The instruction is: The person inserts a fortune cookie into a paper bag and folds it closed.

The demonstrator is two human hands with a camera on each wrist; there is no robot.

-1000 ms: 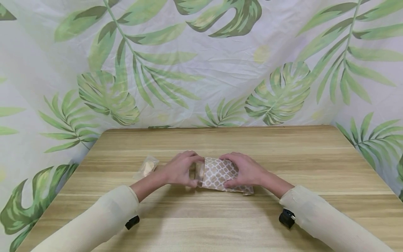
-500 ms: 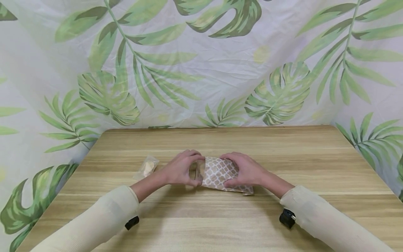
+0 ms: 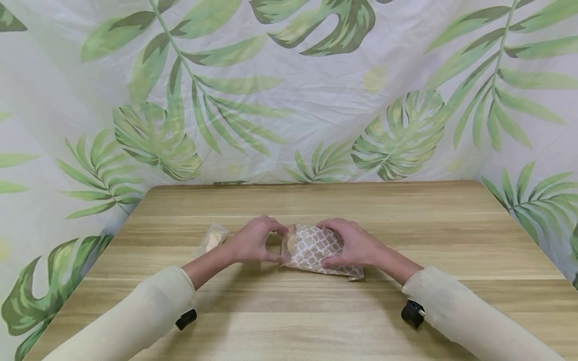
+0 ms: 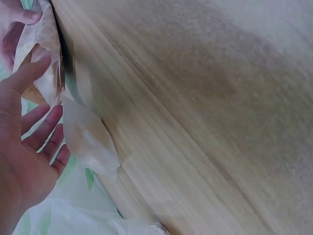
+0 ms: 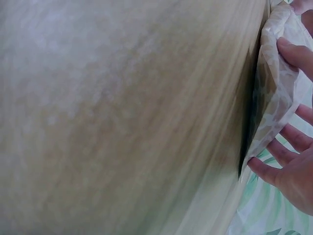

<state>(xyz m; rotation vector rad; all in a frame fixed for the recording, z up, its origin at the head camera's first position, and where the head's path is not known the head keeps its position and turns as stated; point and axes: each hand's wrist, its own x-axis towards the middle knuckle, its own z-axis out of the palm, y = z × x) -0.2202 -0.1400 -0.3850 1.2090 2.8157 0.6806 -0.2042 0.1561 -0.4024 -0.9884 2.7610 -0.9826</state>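
A brown paper bag [image 3: 316, 248] with a white lattice pattern lies on its side at the middle of the table, its mouth facing left. Something pale and tan [image 3: 291, 241] shows inside the mouth. My right hand [image 3: 354, 243] grips the bag's body, thumb on the near side and fingers along the far side; the right wrist view shows the same hold on the crinkled paper [image 5: 274, 93]. At the mouth my left hand [image 3: 253, 241] has thumb and fingers spread apart, fingertips right at the rim. In the left wrist view, its fingers [image 4: 46, 129] are loosely bent.
A small clear packet [image 3: 213, 239] with a pale piece inside lies on the wooden table [image 3: 289, 321], just behind the left forearm. Leaf-patterned cloth [image 3: 253, 100] hangs behind the table and at both sides. A black wrist camera [image 3: 412, 314] sits under the right sleeve.
My left hand has drawn slightly left, its fingers coming away from the bag's mouth, which now shows more of the pale content. The right hand has stayed on the bag.
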